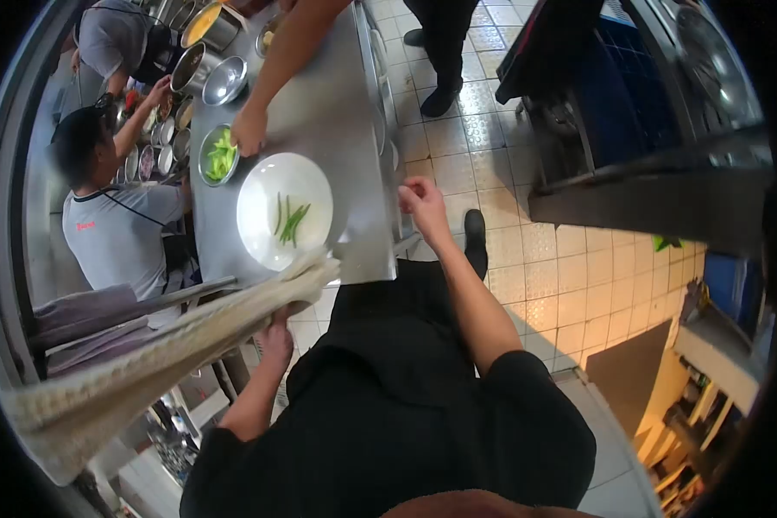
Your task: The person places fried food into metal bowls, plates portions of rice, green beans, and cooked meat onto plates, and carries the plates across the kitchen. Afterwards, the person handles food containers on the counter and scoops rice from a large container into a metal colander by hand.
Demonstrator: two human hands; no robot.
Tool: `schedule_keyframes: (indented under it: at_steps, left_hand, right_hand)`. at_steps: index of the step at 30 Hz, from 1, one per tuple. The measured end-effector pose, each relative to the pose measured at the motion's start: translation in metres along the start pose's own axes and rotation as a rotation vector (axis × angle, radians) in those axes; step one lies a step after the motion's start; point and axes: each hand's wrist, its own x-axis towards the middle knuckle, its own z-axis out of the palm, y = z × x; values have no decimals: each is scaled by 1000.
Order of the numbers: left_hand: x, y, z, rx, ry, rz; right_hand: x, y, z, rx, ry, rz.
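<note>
My left hand (276,342) is under a long cream cloth (173,341) and appears closed on it; the cloth hides its fingers. The cloth stretches from the lower left to the table's near edge, where its end overlaps the white plate's rim. Past the table's right edge, my right hand (425,207) hangs with its fingers curled in and nothing visible in them. On the steel table, the round white plate (259,229) bears several long green pieces (292,223), perhaps beans. Another person's hand (249,129) touches a metal bowl (205,164) of cut green vegetables (221,157).
Metal bowls (225,80) and a pot with orange contents (214,26) stand farther along the table (341,104). A person in a grey shirt (121,229) works at its left side. Tiled floor (527,285) lies to the right, with dark equipment (656,194) beyond.
</note>
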Motion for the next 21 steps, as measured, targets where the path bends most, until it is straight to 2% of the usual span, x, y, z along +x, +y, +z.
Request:
schedule_keyframes:
  at_steps: [3, 6, 8, 10, 11, 13, 16, 19, 21]
  left_hand:
    - [35, 70, -39, -954, 295, -776]
    - [7, 63, -32, -614, -39, -889]
    - [-32, 68, 0, -679, -395, -739]
    - [-1, 110, -5, -1084, -572, -1134]
    - [56, 157, -13, -1450, -535, -1601]
    - [108, 196, -8, -1588, -459, -1474]
    - [147, 197, 24, -1777, -252, -1458]
    - [153, 179, 54, -1770, -267, -1309]
    - [148, 177, 65, -1777, -212, -1371]
  right_hand:
    - [73, -21, -17, 14, -107, 183]
    - [151, 0, -51, 1, -175, 308]
    - [194, 14, -67, -22, -146, 362]
    - [220, 20, -71, -41, -92, 460]
    - [230, 23, -72, -55, -57, 504]
    - [239, 42, -76, -49, -100, 540]
    - [244, 79, -74, -114, -133, 598]
    - [240, 107, -76, -331, -249, 570]
    - [240, 130, -79, -511, -393, 509]
